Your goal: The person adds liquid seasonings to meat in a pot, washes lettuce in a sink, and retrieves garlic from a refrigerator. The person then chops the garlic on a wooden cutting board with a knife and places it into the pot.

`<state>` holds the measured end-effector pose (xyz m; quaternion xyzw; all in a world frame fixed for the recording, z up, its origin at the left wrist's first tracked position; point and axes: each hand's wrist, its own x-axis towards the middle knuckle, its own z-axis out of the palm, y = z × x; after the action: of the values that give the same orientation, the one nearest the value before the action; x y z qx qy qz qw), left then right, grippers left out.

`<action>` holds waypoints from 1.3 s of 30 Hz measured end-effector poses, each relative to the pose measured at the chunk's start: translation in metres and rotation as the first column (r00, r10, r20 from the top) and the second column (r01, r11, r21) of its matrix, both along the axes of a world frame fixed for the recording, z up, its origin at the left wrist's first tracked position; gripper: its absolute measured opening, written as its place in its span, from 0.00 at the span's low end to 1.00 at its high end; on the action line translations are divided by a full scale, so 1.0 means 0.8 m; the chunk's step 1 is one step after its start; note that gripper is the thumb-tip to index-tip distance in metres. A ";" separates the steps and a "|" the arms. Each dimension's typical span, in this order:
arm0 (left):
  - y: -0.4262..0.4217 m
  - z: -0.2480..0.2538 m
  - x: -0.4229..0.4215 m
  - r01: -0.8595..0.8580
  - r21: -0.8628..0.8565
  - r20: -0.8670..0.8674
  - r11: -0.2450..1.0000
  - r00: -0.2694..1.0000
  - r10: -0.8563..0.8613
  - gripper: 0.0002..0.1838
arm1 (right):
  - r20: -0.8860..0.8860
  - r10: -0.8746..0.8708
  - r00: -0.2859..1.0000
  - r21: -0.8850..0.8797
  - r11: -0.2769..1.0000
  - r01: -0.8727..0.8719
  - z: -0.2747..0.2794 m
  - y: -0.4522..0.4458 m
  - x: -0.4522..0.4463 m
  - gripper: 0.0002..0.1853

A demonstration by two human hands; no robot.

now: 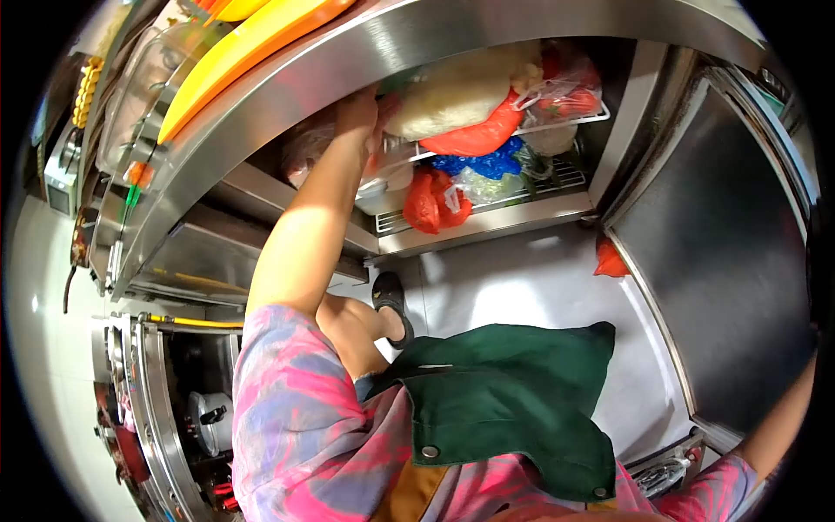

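Note:
My left hand [357, 115] reaches into an open under-counter fridge, at the left part of its upper wire shelf [409, 159]. Its fingers are hidden among the bags and under the counter edge, so any hold is out of sight. Just right of it lies a large clear bag of pale food [461, 91], with a red plastic bag [478, 132] below. A clear bag with red contents [570, 96] sits farther right. To the left is another clear plastic bag [306, 152]. My right arm stretches toward the edge of the open fridge door [713, 235]; that hand is outside the picture.
The lower shelf holds a red bag [428, 200], a blue bag [478, 163] and a clear bag of greens [489, 185]. The steel counter [487, 26] overhangs, bearing a yellow-orange tray [235, 61]. A red bag [611, 258] is by the door. A pot [213, 422] stands lower left.

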<state>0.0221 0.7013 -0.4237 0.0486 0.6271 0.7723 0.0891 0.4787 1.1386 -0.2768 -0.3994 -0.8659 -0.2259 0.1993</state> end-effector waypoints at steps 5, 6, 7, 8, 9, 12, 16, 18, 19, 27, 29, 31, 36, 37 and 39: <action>0.005 -0.025 0.001 -0.115 -0.098 -0.008 0.989 0.993 0.114 0.15 | -0.034 0.037 0.999 0.004 0.999 -0.037 -0.002 -0.002 0.001 0.25; 0.008 -0.027 0.002 -0.121 -0.160 0.006 0.980 0.992 0.124 0.13 | -0.030 0.024 0.999 0.004 1.000 -0.023 -0.002 -0.004 0.000 0.25; 0.016 -0.033 0.004 -0.108 -0.161 0.012 0.981 0.994 0.111 0.13 | -0.019 0.019 1.000 0.002 1.000 -0.019 0.000 -0.007 -0.003 0.25; 0.027 -0.040 0.005 -0.114 -0.296 -0.252 0.948 0.967 0.038 0.14 | -0.010 0.012 1.000 -0.001 1.000 -0.012 0.000 -0.008 -0.003 0.25; 0.042 -0.039 0.012 -0.155 -0.413 -0.487 0.898 0.870 -0.074 0.15 | -0.006 -0.004 1.000 -0.001 1.000 0.004 -0.001 -0.005 -0.001 0.25; 0.132 -0.009 0.020 -0.037 -0.374 -0.665 0.927 0.707 -0.240 0.12 | -0.018 0.051 0.999 0.026 0.998 -0.050 -0.003 0.004 0.000 0.25; 0.234 -0.011 -0.017 -0.162 -0.664 -0.662 0.730 0.581 -0.474 0.13 | -0.067 0.080 0.995 -0.040 0.996 -0.083 -0.010 0.040 0.011 0.21; 0.261 -0.018 -0.033 -0.238 -0.755 -0.616 0.611 0.577 -0.536 0.13 | -0.171 0.199 0.965 -0.125 0.967 -0.222 -0.029 0.119 0.036 0.17; 0.268 -0.020 -0.036 -0.267 -0.769 -0.612 0.580 0.568 -0.550 0.13 | -0.238 0.276 0.931 -0.174 0.931 -0.320 -0.040 0.165 0.052 0.15; 0.229 0.006 0.020 -0.246 -0.484 -0.867 0.840 0.265 -0.422 0.14 | -0.295 0.260 0.920 -0.157 0.936 -0.315 -0.064 0.170 0.048 0.15; 0.198 0.009 0.053 -0.172 -0.463 -0.856 0.870 0.343 -0.388 0.14 | -0.140 0.185 0.973 -0.072 0.978 -0.196 -0.047 0.131 0.037 0.16; 0.160 0.015 0.086 -0.117 -0.477 -0.801 0.871 0.466 -0.376 0.12 | -0.134 0.121 0.984 -0.151 0.978 -0.141 -0.028 0.058 0.018 0.16; 0.087 0.045 0.158 0.238 -0.050 -0.759 0.970 0.622 -0.192 0.10 | -0.646 0.602 0.469 0.239 0.743 -0.625 -0.096 -0.134 -0.039 0.08; 0.076 0.036 0.159 0.241 -0.040 -0.762 0.970 0.620 -0.185 0.11 | -0.669 0.648 0.363 0.173 0.611 -0.773 -0.110 -0.189 -0.075 0.07; 0.050 0.022 0.167 0.178 -0.148 -0.752 0.973 0.619 -0.228 0.14 | -0.795 0.412 0.446 -0.234 0.470 -0.851 -0.179 -0.250 -0.133 0.11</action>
<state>0.1554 0.7413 -0.4060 0.4376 0.6187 0.6454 -0.0958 0.3720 0.9388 -0.4197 -0.1079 -0.8465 0.3174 0.4136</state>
